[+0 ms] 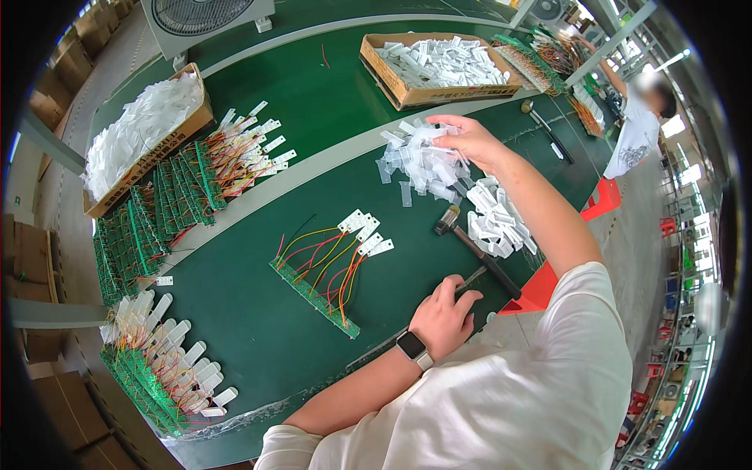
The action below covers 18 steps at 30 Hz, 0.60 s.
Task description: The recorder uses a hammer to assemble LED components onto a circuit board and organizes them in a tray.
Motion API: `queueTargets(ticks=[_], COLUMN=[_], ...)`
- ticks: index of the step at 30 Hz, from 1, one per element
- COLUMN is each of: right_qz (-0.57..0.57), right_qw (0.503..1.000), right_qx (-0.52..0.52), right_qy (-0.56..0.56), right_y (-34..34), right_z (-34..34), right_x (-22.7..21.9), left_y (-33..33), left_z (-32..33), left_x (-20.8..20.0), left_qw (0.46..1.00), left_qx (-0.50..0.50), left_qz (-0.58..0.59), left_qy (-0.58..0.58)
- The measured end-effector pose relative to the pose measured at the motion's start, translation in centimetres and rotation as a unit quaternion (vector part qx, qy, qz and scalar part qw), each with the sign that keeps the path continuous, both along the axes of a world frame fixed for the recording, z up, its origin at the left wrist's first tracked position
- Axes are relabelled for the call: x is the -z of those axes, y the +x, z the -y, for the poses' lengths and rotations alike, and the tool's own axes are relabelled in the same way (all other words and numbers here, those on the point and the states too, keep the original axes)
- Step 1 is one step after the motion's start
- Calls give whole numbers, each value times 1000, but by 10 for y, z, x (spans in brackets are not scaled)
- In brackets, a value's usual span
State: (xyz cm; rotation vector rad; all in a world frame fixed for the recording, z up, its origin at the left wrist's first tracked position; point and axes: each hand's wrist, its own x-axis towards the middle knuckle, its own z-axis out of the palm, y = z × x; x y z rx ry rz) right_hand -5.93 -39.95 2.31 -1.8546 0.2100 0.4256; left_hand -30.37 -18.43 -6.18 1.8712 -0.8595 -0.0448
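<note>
My right hand (468,142) reaches into a loose heap of clear plastic pieces (427,168), its thumb and fingers closing on some at the top. Near the table's front edge, my left hand (444,317) is curled, with a watch on its wrist. A thin metal tool (473,276) sticks out from its fingers; its kind is unclear. Just beyond lies a hammer (478,249), beside a pile of small white plastic parts (497,219). Left of the hands rests a green circuit board strip (313,299), its red, yellow and black wires running to several white end pieces (366,231).
Stacked wired boards (149,227) and boards with white covers (168,368) line the left. Cartons of clear sleeves (145,129) and white parts (439,66) stand further back. A second hammer (544,129) lies far right, near another person (638,129). Red stools (536,290) stand beside the table.
</note>
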Motion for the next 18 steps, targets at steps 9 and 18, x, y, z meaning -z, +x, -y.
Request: queueTargets(ticks=[9, 18], right_qz=[60, 240], right_qw=[978, 917], right_qx=[-102, -105], right_qy=[-173, -300], right_y=[11, 45], right_z=[28, 1], right_x=[-8, -43], left_y=[1, -3], left_z=[11, 8], left_x=[-3, 4], left_qw=[1000, 999], left_qx=[0, 1], left_qz=[2, -25], left_qy=[-4, -26])
